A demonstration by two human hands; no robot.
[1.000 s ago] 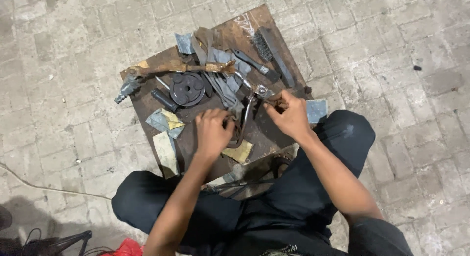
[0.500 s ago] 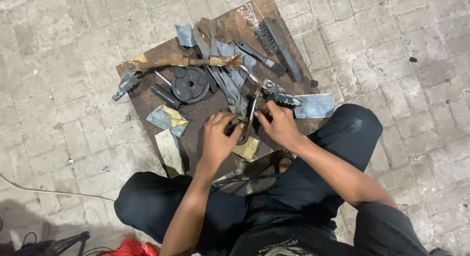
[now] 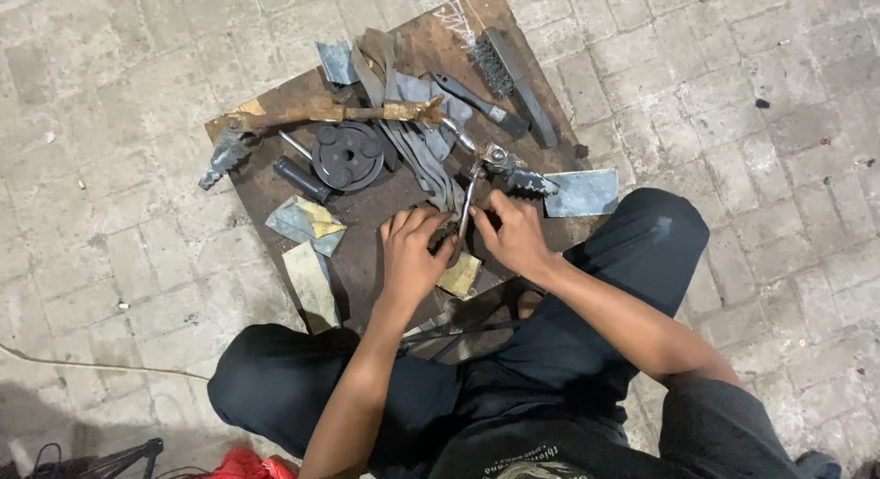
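I sit cross-legged at a brown wooden board (image 3: pixel 367 231) on the paved floor. My left hand (image 3: pixel 414 252) lies palm down on the board, its fingers curled on a small dark part next to a grey rag (image 3: pixel 417 140). My right hand (image 3: pixel 513 231) pinches a slim metal lever (image 3: pixel 467 199) that runs up to a grey knurled foot peg (image 3: pixel 527 178). The two hands nearly touch around the lever's lower end. What the left fingers hold is hidden.
On the board lie a rusty bar (image 3: pixel 321 112), a dark round disc (image 3: pixel 346 155), a black grip (image 3: pixel 298 178), a wire brush (image 3: pixel 500 71), a screwdriver (image 3: pixel 477 101) and several sandpaper pieces (image 3: pixel 307 222). A grey sheet (image 3: pixel 582 193) lies by my right knee.
My right hand has moved from the lever's upper end down toward my left hand. The left hand has shifted slightly right, and both now close in on the lever's lower end.
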